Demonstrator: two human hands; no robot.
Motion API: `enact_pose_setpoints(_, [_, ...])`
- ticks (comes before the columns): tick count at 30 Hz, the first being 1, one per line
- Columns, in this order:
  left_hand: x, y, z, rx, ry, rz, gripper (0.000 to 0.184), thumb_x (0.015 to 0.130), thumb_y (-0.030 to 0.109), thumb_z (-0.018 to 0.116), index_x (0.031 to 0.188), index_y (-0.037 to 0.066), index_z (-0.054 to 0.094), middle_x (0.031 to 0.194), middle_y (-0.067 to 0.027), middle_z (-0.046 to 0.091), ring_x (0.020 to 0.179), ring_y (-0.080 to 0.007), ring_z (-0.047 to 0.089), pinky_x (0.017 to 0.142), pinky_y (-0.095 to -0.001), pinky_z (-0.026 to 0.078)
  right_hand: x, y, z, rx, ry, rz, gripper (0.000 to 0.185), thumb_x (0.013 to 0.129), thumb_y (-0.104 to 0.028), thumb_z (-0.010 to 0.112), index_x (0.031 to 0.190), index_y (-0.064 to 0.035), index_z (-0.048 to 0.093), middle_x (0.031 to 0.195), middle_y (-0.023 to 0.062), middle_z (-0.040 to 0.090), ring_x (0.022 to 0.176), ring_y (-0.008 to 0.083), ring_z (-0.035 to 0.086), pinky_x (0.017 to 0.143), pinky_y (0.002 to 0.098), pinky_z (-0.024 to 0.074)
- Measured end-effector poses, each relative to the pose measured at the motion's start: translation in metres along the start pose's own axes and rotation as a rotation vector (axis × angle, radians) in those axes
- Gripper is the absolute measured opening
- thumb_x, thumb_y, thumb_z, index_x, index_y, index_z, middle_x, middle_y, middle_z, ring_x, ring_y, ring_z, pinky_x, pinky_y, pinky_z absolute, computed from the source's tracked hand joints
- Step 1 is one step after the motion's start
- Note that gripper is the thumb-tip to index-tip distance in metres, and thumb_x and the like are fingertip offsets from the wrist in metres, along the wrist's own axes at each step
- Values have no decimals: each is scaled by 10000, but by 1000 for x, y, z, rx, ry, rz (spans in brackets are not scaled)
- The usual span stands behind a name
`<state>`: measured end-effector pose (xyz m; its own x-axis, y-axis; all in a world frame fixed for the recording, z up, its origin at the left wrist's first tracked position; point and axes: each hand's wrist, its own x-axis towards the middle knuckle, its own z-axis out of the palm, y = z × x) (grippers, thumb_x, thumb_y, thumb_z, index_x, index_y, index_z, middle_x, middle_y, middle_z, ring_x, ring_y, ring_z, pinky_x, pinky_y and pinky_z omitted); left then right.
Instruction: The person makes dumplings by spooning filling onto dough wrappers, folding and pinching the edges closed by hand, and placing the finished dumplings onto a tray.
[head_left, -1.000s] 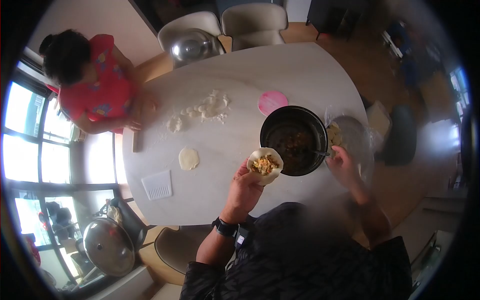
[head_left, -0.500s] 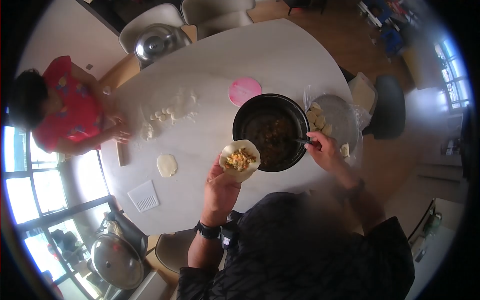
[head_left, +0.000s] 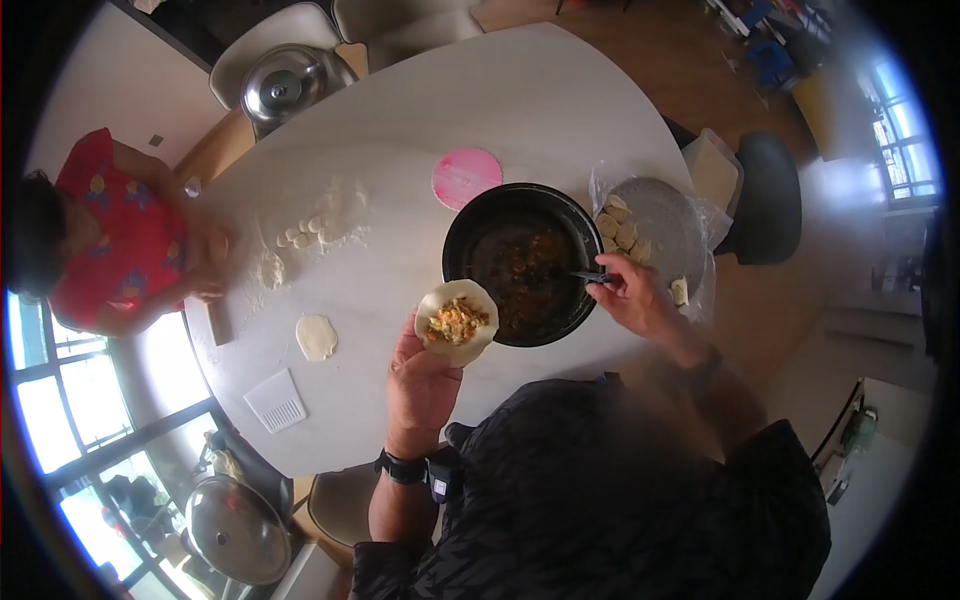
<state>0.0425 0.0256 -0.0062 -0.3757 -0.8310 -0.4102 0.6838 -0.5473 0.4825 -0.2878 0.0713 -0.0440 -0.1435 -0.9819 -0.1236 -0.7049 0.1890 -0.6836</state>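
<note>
In my left hand (head_left: pixel 424 388) lies a round dumpling wrapper (head_left: pixel 472 345), held nearly flat with the fingers curled under it. A mound of chopped orange and yellow filling (head_left: pixel 458 320) sits on its middle. The wrapper is just in front of the lower left rim of a black pot (head_left: pixel 462 215). Loose filling (head_left: pixel 530 262) is spread over the pot's bottom. My right hand (head_left: pixel 630 295) is closed on a slim dark utensil (head_left: pixel 590 276) at the pot's right rim; its kind cannot be made out.
Dumplings (head_left: pixel 622 232) lie on a plastic-covered round tray (head_left: pixel 665 205) at right. A pink disc (head_left: pixel 467 178), dough pieces (head_left: pixel 305 235), a rolled wrapper (head_left: pixel 317 338) and a white slotted scraper (head_left: pixel 275 402) are on the table (head_left: pixel 400 120). At left, a person's hand (head_left: pixel 207 287) is at a rolling pin (head_left: pixel 217 322).
The view has shifted, so the table and its things appear farther left. The other person's hand has moved to the rolling pin. Both my hands keep their grips.
</note>
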Motion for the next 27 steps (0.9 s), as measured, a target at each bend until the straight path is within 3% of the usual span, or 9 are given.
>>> enact_pose_setpoints(6, [1, 0, 4, 9, 16, -12, 682, 768, -98, 459, 1449, -67, 454, 1405, -235, 568, 1324, -359, 568, 1144, -481, 465, -5, 0, -13, -45, 166, -115, 430, 887, -221, 803, 1247, -41, 650, 898, 100, 662, 654, 211, 609, 625, 348, 536])
enact_pose_setpoints(9, [3, 1, 4, 37, -10, 16, 693, 763, -82, 457, 1456, -74, 448, 1423, -249, 551, 1338, -370, 555, 1145, -498, 462, -4, 9, -11, 19, 69, -78, 420, 878, -191, 809, 1240, -41, 657, 922, 96, 663, 647, 192, 598, 620, 337, 531])
enact_pose_setpoints(15, [0, 16, 2, 60, 18, 80, 693, 774, -47, 475, 1467, -55, 448, 1451, -235, 533, 1353, -377, 535, 1136, -524, 463, -4, 1, -14, 79, 249, -203, 368, 861, -71, 797, 1207, -38, 678, 916, 96, 676, 643, 179, 620, 588, 305, 521])
enact_pose_setpoints(18, [1, 19, 2, 6, -18, 52, 698, 778, -51, 476, 1475, -54, 438, 1449, -238, 535, 1355, -382, 534, 1149, -527, 449, -6, -13, -20, 48, 250, -476, 339, 848, -27, 792, 1174, -37, 700, 917, 94, 691, 680, 185, 664, 566, 302, 526])
enact_pose_setpoints(21, [5, 15, 8, -79, -60, 6, 690, 789, -73, 472, 1477, -52, 434, 1439, -240, 543, 1359, -382, 532, 1159, -527, 433, -14, -51, -4, 218, 185, -655, 327, 819, -1, 803, 1133, -45, 723, 917, 97, 701, 705, 194, 689, 555, 308, 538])
enact_pose_setpoints(27, [14, -1, 31, -108, -102, -104, 698, 791, -66, 474, 1485, -39, 412, 1435, -223, 548, 1369, -364, 526, 1180, -497, 407, 3, -102, 12, 179, 167, -916, 510, 760, -9, 849, 1241, -112, 714, 887, 34, 621, 690, 171, 653, 552, 309, 541])
